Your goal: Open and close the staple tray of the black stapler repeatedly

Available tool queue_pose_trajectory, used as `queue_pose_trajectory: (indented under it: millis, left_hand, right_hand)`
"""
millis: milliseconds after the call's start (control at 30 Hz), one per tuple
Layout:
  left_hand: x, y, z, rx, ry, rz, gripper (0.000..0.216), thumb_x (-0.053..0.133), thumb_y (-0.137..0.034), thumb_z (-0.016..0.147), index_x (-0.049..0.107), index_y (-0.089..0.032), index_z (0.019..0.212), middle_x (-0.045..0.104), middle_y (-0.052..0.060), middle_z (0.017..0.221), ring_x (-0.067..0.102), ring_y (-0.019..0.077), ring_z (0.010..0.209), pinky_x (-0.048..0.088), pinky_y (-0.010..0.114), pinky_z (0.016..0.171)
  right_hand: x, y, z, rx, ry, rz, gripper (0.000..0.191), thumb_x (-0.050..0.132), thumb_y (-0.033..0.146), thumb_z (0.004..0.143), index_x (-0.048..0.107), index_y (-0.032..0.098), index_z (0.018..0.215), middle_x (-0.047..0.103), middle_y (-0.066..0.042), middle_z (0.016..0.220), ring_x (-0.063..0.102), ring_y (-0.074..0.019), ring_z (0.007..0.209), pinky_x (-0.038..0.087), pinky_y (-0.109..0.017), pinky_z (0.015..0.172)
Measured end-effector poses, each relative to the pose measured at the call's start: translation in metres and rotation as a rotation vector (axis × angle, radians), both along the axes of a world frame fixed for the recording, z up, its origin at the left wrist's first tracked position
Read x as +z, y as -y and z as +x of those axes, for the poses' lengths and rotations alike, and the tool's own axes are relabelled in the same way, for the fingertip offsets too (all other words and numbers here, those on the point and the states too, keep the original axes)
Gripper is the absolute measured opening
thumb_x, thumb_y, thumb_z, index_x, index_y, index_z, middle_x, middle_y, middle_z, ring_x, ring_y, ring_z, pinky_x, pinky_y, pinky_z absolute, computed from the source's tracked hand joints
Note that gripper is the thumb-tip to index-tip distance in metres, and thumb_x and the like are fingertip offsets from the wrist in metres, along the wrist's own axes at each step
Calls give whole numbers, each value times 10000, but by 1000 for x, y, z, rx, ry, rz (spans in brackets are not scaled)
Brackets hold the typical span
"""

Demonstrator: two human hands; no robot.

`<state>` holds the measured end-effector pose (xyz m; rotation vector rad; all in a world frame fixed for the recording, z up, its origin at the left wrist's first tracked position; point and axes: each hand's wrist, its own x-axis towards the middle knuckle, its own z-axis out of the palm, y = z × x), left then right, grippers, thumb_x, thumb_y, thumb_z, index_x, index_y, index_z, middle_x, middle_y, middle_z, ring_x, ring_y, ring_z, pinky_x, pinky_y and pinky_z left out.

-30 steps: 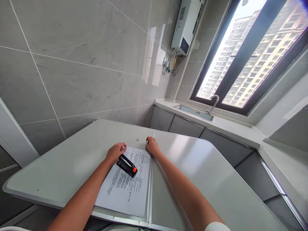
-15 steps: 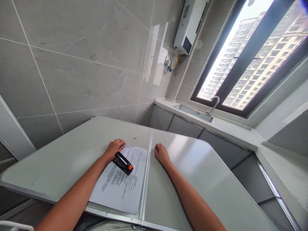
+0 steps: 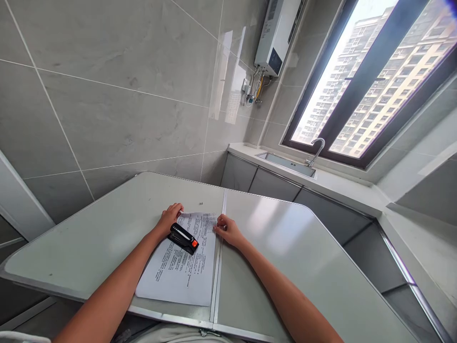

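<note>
Printed sheets of paper lie on the left half of the folding table, beside the centre seam. My left hand is closed on their far left corner, where the far edge curls up a little. At the far right edge, my right hand pinches the paper between thumb and fingers. A black stapler with an orange-red end rests on the print, its far left end close to my left wrist. How many sheets there are, I cannot tell.
Small metal bits, perhaps staples, lie beyond the paper on the pale table. A metal seam divides the tabletop. Behind it stand a tiled wall and a counter with a sink and tap.
My right hand has moved left from the bare tabletop onto the paper's right edge. The paper has shifted slightly away from me, and its far edge now curls up.
</note>
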<state>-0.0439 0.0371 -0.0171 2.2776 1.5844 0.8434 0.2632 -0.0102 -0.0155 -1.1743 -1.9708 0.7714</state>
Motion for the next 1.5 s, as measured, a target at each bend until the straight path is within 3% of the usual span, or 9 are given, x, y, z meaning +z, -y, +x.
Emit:
queue_pose_trajectory:
  millis: [167, 333, 533, 667, 833, 1000, 1133, 1300, 1500]
  left_hand:
    - [-6, -4, -1, 36, 0, 14, 195, 389, -97, 933, 515, -234, 990, 631, 45, 1059, 578, 238, 1004, 390, 353, 837]
    - [-11, -7, -2, 76, -2, 27, 161, 394, -153, 973, 529, -236, 1003, 630, 61, 1084, 579, 252, 1037, 405, 354, 830]
    - [-13, -10, -4, 99, -27, 10, 176, 390, -166, 979, 542, -233, 1039, 627, 77, 1133, 581, 263, 1079, 430, 386, 876]
    - [-14, -11, -3, 113, -43, 3, 194, 391, -168, 974, 557, -230, 1053, 629, 89, 1156, 573, 279, 1112, 431, 416, 907]
    - [-11, -8, -2, 83, -24, -15, 207, 416, -236, 987, 591, -247, 1097, 635, 84, 1196, 572, 287, 1137, 432, 443, 951]
    - [-10, -7, -1, 100, 22, -8, 310, 487, -267, 964, 579, -272, 1260, 617, 85, 1291, 564, 287, 1203, 428, 449, 1014]
    - [-5, -4, 3, 130, 48, 35, 249, 506, -295, 952, 643, -246, 1153, 629, 95, 1225, 572, 290, 1181, 446, 452, 1008]
    - [14, 14, 13, -128, 193, 24, 227, 454, -257, 938, 676, -213, 941, 688, 60, 1040, 628, 215, 955, 504, 338, 842]
    - [29, 37, 25, -456, 179, -219, 220, 529, -326, 909, 709, -226, 986, 709, 39, 1011, 627, 202, 887, 497, 319, 819]
  right_hand:
    - [6, 10, 3, 165, -59, -71, 298, 677, 335, 815, 426, 259, 957, 503, 71, 781, 444, -117, 653, 372, -240, 632]
    - [14, 18, 8, 279, -49, -135, 275, 667, 328, 832, 424, 256, 940, 538, 63, 779, 437, -120, 667, 381, -247, 661]
    - [17, 20, 6, 330, 30, -123, 218, 669, 332, 857, 636, 234, 1049, 571, 45, 763, 452, -117, 651, 394, -248, 675]
    - [14, 24, -4, 217, 71, -112, 167, 660, 343, 869, 717, 220, 967, 573, 36, 738, 469, -113, 644, 395, -241, 670]
    - [6, 38, -21, 7, 68, -70, 87, 625, 236, 811, 705, 212, 839, 555, 37, 694, 467, -116, 639, 378, -233, 650]
    - [3, 54, -24, -64, -5, -76, 153, 547, 189, 785, 688, 205, 843, 499, 47, 629, 434, -120, 597, 345, -238, 603]
    - [4, 64, -9, -148, -32, -64, 156, 527, 195, 777, 678, 193, 812, 491, 41, 608, 413, -124, 581, 324, -248, 580]
    - [6, 72, 25, -187, -17, -59, 158, 536, 213, 773, 689, 194, 807, 515, 27, 616, 422, -135, 599, 328, -258, 591]
    - [7, 63, 60, -166, 55, -157, 151, 537, 203, 711, 679, 192, 762, 485, 33, 603, 409, -129, 592, 308, -248, 560]
